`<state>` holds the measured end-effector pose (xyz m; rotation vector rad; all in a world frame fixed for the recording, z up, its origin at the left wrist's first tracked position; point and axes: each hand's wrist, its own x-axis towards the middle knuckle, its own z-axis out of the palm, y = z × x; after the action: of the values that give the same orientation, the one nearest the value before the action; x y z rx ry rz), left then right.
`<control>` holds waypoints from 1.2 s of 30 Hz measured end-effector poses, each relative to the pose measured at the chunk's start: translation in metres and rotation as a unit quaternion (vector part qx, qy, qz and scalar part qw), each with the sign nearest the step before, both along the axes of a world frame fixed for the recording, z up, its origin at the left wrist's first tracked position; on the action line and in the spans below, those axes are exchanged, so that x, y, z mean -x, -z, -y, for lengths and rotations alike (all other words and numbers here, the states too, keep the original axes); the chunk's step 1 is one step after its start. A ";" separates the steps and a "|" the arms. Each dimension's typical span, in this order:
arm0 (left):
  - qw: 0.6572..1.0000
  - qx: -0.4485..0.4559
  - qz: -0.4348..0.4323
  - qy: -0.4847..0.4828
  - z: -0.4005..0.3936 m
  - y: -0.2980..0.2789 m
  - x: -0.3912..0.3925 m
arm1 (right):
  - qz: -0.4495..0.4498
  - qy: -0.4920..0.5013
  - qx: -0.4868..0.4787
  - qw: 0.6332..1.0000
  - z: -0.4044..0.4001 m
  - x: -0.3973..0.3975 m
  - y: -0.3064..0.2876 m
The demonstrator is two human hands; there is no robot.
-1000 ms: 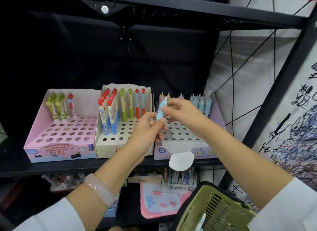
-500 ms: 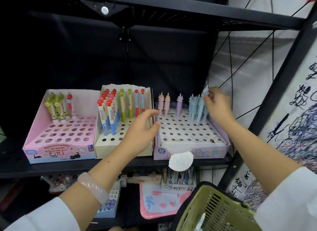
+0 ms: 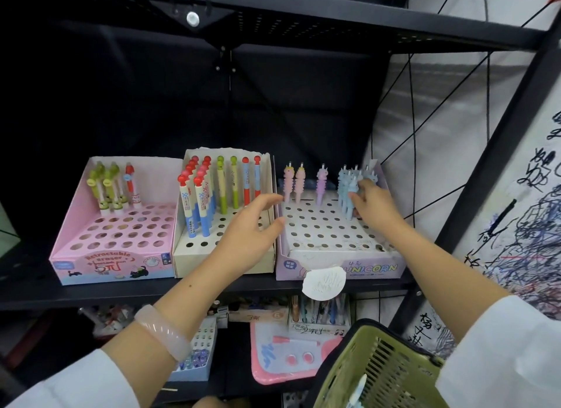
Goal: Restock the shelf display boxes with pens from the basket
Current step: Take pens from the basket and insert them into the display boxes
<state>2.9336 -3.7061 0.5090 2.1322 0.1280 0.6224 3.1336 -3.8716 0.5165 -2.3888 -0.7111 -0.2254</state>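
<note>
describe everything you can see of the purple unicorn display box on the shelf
The unicorn display box looks like lilac cardboard, its front printed UNICORN, with a white insert of round holes, most empty. It sits rightmost of three boxes on the black shelf. Along the back stand two pink pens, one purple pen and a cluster of blue pens. The right hand grips a blue pen there; the left hand hovers open at its left edge. A white tag hangs over the front.

R hand (image 3: 375,206) pinches blue pen (image 3: 351,195); L hand (image 3: 252,228) free.
</note>
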 end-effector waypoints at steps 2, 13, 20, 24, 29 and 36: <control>1.000 0.005 -0.003 0.002 0.001 -0.001 0.003 | 0.013 0.010 0.017 1.000 0.002 0.005 0.000; 0.990 0.086 -0.052 0.094 0.068 0.065 0.056 | -0.183 -0.216 -0.054 0.958 0.061 0.125 0.006; 0.976 0.043 -0.151 0.148 0.119 0.137 0.077 | -0.228 -0.143 0.262 0.927 0.125 0.146 0.179; 0.968 0.009 -0.193 0.161 0.133 0.167 0.072 | -0.262 -0.056 0.378 0.886 0.153 0.148 0.264; 0.970 -0.001 -0.183 0.161 0.136 0.177 0.069 | -0.206 -0.011 0.506 0.837 0.153 0.161 0.316; 0.972 0.007 -0.182 0.151 0.136 0.179 0.070 | -0.062 -0.019 0.597 0.800 0.146 0.163 0.330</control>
<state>2.8637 -3.8417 0.3297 2.1742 0.0056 0.0498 2.9704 -4.0177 0.1867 -3.4991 -1.0143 0.5929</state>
